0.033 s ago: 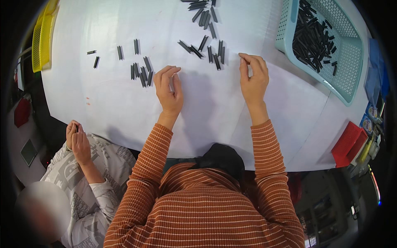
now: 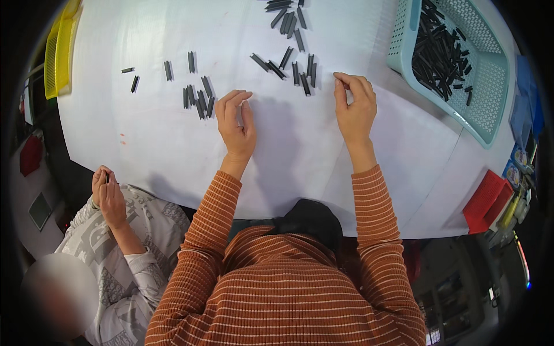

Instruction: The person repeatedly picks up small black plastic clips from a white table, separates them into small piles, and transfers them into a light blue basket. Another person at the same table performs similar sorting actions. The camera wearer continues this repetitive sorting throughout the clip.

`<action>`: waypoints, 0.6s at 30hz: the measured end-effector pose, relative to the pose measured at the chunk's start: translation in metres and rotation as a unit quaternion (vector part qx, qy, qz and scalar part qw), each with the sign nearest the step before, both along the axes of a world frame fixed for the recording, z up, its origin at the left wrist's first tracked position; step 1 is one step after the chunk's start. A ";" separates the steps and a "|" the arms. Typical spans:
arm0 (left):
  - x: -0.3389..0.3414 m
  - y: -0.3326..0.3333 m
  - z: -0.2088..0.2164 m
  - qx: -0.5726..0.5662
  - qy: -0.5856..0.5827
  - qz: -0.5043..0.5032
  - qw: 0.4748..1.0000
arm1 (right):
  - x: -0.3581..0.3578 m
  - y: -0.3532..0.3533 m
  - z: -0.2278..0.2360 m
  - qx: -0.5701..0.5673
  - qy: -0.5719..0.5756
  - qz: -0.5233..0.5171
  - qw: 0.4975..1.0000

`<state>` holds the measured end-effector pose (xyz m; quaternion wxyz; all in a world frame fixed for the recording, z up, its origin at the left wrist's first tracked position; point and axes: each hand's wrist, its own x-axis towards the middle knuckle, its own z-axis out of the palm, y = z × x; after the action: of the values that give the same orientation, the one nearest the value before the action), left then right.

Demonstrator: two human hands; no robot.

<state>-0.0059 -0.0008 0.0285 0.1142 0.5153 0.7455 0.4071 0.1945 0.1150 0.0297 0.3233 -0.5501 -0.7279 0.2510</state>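
My left hand (image 2: pixel 236 126) hovers over or rests on the white-covered table (image 2: pixel 404 161), fingers loosely bent, thumb apart, holding nothing. Just beyond its fingertips, to the left, lies a small group of short black grooved strips (image 2: pixel 201 106). My right hand (image 2: pixel 355 109) is a little way off to the right, fingers half curled and the thumb near the index finger, with nothing visible in it. Between the hands and farther away, more black grooved strips (image 2: pixel 304 83) are scattered, some side by side. Neither hand touches a strip.
A light blue perforated basket (image 2: pixel 398 43) full of black strips stands at the far right. At the left edge is a yellow basket (image 2: pixel 53 57); a red tray (image 2: pixel 485 202) sits at the right. Near left, a co-worker's hands (image 2: pixel 109 199) pinch a small dark piece.
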 end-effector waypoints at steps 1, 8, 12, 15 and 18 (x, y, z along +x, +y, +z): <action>-0.001 -0.002 -0.001 -0.001 -0.007 0.012 1.000 | -0.004 -0.001 -0.002 -0.013 -0.013 0.001 1.000; 0.000 -0.007 -0.002 -0.005 -0.014 -0.001 1.000 | -0.041 -0.009 0.000 -0.045 -0.098 -0.011 0.994; -0.001 0.005 0.002 -0.009 -0.012 -0.014 1.000 | -0.039 -0.013 0.000 0.011 -0.148 0.004 0.989; -0.012 0.022 -0.001 -0.003 0.024 -0.035 0.999 | -0.031 -0.016 -0.001 0.032 -0.147 0.026 0.988; -0.026 0.042 -0.004 0.018 0.062 -0.038 0.997 | -0.021 -0.014 0.000 0.049 -0.141 0.015 0.989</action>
<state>-0.0323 0.0407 0.0249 0.0742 0.5693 0.7236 0.3831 0.1735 0.1007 0.0299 0.2397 -0.5525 -0.7860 0.1396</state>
